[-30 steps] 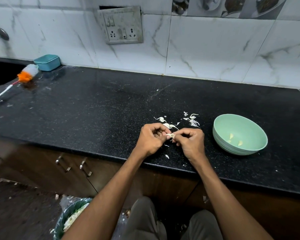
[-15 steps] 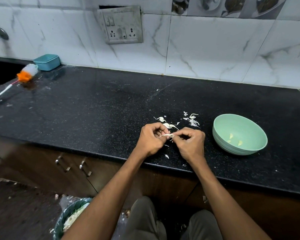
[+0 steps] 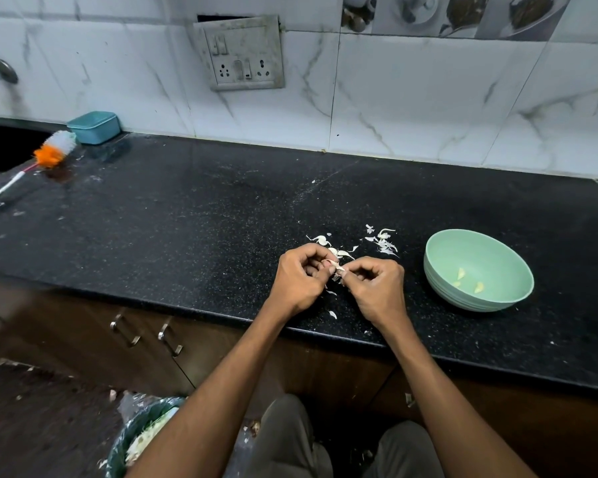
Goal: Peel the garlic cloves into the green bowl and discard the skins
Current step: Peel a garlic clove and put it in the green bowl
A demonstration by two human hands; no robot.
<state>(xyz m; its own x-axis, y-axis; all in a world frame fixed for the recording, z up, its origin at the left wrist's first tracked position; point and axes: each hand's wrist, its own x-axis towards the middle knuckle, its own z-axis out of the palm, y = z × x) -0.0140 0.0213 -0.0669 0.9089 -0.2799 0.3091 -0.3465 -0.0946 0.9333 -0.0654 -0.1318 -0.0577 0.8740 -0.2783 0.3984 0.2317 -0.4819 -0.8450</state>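
Over the front of the black counter (image 3: 187,215), my left hand (image 3: 299,281) and my right hand (image 3: 377,288) meet, both pinching one small garlic clove (image 3: 337,269) with papery skin lifting off it. To the right of my hands stands the green bowl (image 3: 446,270) with a few peeled cloves (image 3: 468,282) on its bottom. Loose white skins (image 3: 382,241) lie on the counter just beyond my hands, and a few scraps (image 3: 332,313) lie below them near the edge.
A bin (image 3: 135,439) lined with plastic stands on the floor at the lower left. A white and orange brush (image 3: 32,167) and a teal box (image 3: 94,127) lie at the far left by the sink. Cabinet handles (image 3: 145,334) sit under the counter.
Both hands stay together on the clove; the fingers have shifted slightly and a strip of skin now sticks out between them.
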